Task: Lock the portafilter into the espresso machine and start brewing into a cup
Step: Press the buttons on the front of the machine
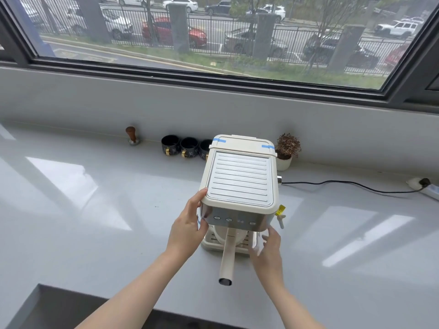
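Observation:
A cream espresso machine (pixel 240 179) with a ribbed metal top stands on the grey counter. The portafilter (pixel 227 257) sits under its front, and the long cream handle points straight toward me. A white cup (pixel 219 233) shows partly beneath it on the drip tray (pixel 248 241). My left hand (pixel 190 224) is pressed against the machine's left front corner, thumb on the top edge. To the right of the handle, my right hand (pixel 267 248) has its fingers spread near the machine's lower right front corner and holds nothing. A row of buttons (pixel 234 220) runs across the steel front panel.
Three black cups (pixel 187 148) with gold handles stand in a row behind the machine on the left. A wooden-handled tamper (pixel 132 136) is farther left. A small potted plant (pixel 286 150) stands at the back right. A black power cord (pixel 351 186) runs right to a power strip (pixel 425 186).

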A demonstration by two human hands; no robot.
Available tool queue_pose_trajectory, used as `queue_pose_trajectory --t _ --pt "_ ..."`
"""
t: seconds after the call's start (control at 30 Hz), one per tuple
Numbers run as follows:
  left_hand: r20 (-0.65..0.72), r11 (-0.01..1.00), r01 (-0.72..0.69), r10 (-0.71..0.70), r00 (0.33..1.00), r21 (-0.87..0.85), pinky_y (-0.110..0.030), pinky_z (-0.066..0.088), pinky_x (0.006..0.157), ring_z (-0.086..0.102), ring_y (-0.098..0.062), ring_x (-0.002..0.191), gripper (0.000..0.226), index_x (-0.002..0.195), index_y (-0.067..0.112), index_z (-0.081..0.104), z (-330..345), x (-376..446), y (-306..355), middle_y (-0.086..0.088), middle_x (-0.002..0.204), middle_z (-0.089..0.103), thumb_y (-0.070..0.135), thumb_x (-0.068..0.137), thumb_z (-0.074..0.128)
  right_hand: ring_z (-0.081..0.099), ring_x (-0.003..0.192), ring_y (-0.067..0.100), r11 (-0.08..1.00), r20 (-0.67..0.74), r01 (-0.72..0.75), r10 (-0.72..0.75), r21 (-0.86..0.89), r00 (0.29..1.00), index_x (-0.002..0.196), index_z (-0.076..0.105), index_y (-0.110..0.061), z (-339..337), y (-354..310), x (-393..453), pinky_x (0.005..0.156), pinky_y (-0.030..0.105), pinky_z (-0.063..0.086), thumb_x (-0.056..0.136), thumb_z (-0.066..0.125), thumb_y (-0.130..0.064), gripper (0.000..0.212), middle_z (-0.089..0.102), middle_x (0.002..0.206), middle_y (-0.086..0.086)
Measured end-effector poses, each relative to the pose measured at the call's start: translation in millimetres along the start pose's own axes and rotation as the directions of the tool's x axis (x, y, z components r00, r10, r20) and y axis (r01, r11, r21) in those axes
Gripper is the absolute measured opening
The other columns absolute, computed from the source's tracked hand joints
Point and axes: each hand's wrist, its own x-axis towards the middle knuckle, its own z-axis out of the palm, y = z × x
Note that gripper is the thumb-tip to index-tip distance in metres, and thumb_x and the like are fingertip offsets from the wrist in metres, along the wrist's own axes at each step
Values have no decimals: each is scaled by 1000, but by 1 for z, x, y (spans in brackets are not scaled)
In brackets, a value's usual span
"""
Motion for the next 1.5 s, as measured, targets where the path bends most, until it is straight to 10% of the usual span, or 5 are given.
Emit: queue_pose_trajectory --t 0.23,0.47,0.63,0.93,1.5 --pt "100 999 -44 43 994 15 -43 58 75 58 -16 96 98 139 54 9 -3 6 -7 31 122 44 18 70 68 61 89 14 962 -472 166 -45 217 880 122 48 -27 -83 -53 26 78 35 53 93 50 -13 33 56 112 -4" --pt "31 997 -71 70 997 35 -32 54 71 58 -11 89 109 130 65 6 0 7 -5 14 125 50 16 68 82 36 136 12 885 -183 460 -440 78 879 140 32 -27 -56 -91 11 106 15 30 78 66 -53 75 36 148 -1" --pt "-12 996 -62 62 998 61 -35 54 72 63 -22 92 106 133 53 13 4 8 -4 2 125 57 12 66 84 46 122 34 899 -179 426 -405 100 896 137 22 -35 -31 -80 12 90 4 31 68 81 -34 90 35 145 16" --pt "-48 996 -67 70 996 56 -29 51 71 58 -15 88 107 135 54 16 9 8 -7 14 115 48 11 65 85 51 113 32 915 -260 389 -352 106 899 127 25 -51 -23 -75 13 85 36 51 63 84 -33 89 40 142 6" --pt "-69 997 -55 59 996 50 -5 36 64 62 -20 84 109 133 56 17 14 8 -7 13 119 47 6 64 85 51 106 27 917 -269 385 -346 105 899 122 30 -45 -21 -76 15 81 5 37 62 84 -27 83 44 137 11"
